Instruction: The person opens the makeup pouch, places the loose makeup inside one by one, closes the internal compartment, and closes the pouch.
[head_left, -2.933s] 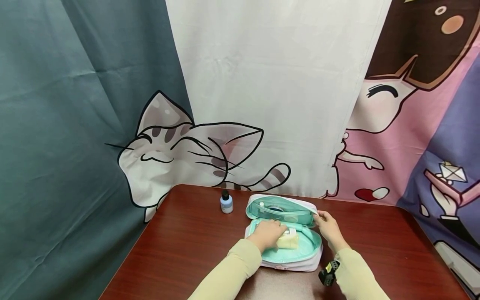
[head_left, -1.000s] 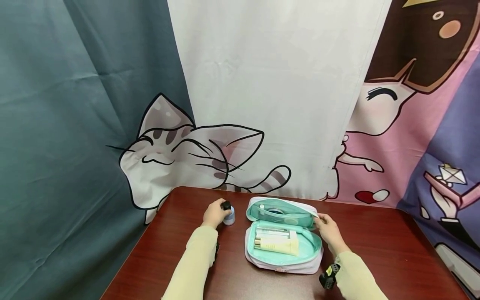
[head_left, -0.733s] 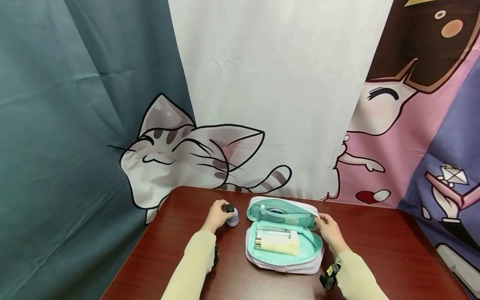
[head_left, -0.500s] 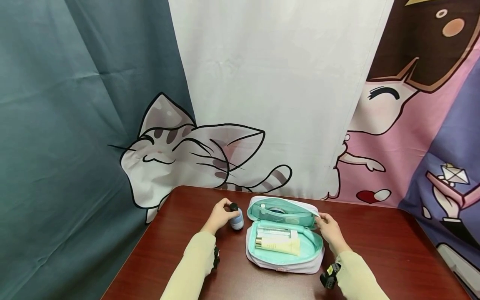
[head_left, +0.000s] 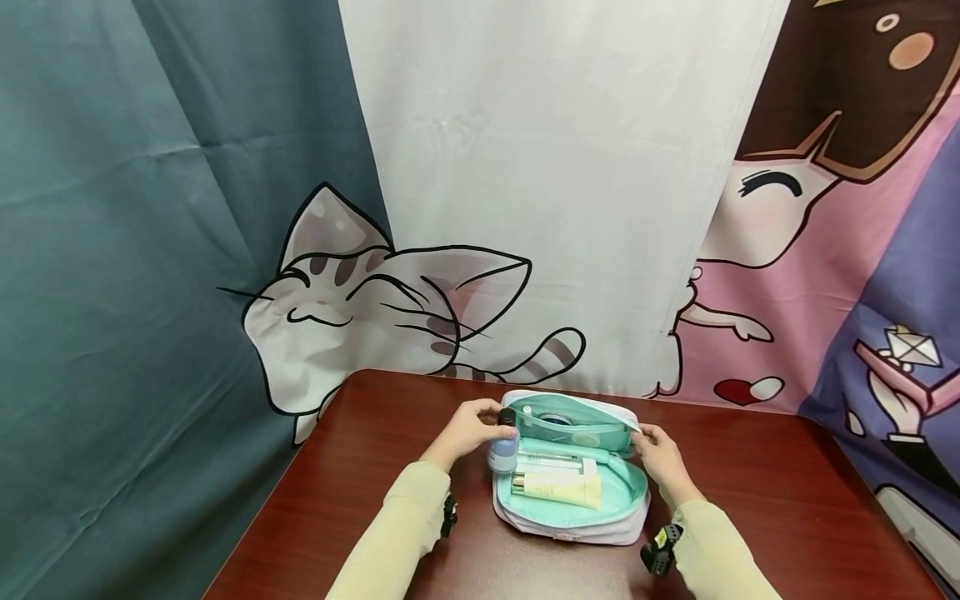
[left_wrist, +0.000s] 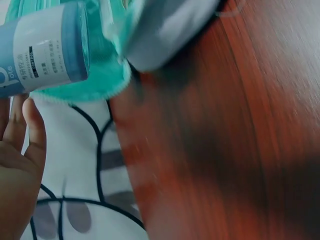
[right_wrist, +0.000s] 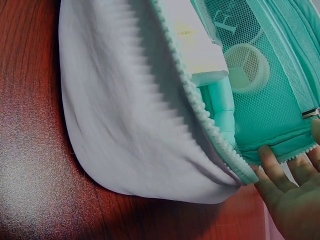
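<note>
My left hand (head_left: 468, 432) pinches a small blue bottle (head_left: 503, 452) near its black cap, over the left edge of the open pouch (head_left: 570, 533). The left wrist view has the bottle (left_wrist: 42, 50) large beside the fingers of the left hand (left_wrist: 20, 160). A cream tube (head_left: 558, 490) and a clear bottle (head_left: 555, 463) lie in the pouch's lower half. My right hand (head_left: 663, 462) grips the lid's right edge; in the right wrist view, fingers of the right hand (right_wrist: 292, 195) hold the zipped rim by the mesh pocket (right_wrist: 260, 110).
The pouch stands on a reddish-brown wooden table (head_left: 360, 467). Round items show behind the mesh in its lid. A curtain (head_left: 555, 167) with cartoon figures hangs behind the table's far edge.
My left hand left the pouch's inside, took hold of the blue bottle at the left and carried it right to the pouch. My right hand has stayed at the lid.
</note>
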